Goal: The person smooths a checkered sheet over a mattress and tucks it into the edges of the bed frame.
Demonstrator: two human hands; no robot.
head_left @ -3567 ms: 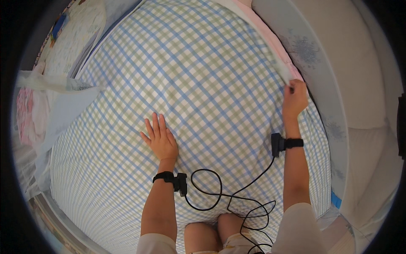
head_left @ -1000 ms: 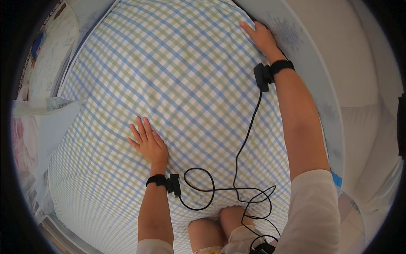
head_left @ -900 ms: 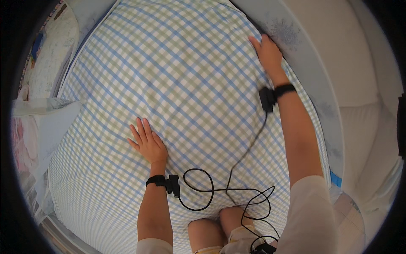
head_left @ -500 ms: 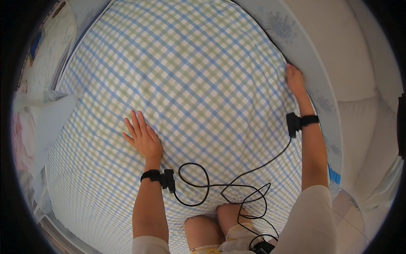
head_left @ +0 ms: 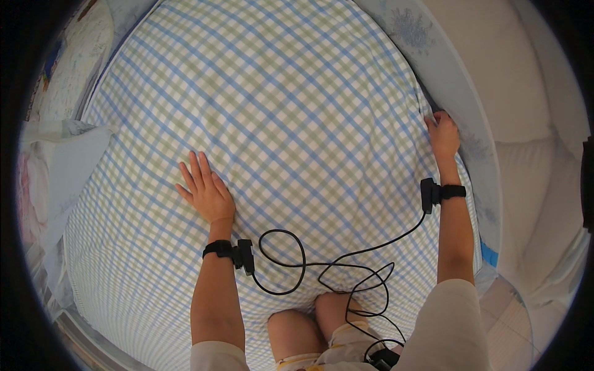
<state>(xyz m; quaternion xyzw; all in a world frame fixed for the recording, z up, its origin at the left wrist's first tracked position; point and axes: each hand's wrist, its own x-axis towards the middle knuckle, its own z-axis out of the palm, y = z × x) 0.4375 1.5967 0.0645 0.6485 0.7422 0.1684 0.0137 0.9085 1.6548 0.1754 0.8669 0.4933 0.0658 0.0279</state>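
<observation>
A checked bed sheet (head_left: pixel 297 142) in blue, green and white covers a mattress that fills most of the view. Left of the middle, my left hand (head_left: pixel 210 196) lies flat on it, fingers spread and holding nothing. At the right edge of the mattress, my right hand (head_left: pixel 443 137) is closed with curled fingers at the sheet's border, beside the gap along the bed surround. The thumb and forefinger meet the sheet edge there; the other fingertips are partly hidden. Slight creases run through the sheet near that hand.
Black wrist devices (head_left: pixel 245 256) are strapped to both my forearms, joined by a looping black cable (head_left: pixel 304 266) across the sheet. My bare knees (head_left: pixel 297 334) rest on the bed. A grey padded surround (head_left: pixel 476 123) borders the right side; pale netting (head_left: pixel 80 161) hangs at the left.
My right hand has come nearer along the mattress edge and slightly outward, its fingers curled at the sheet border. My left hand stays flat, with a small shift in the view.
</observation>
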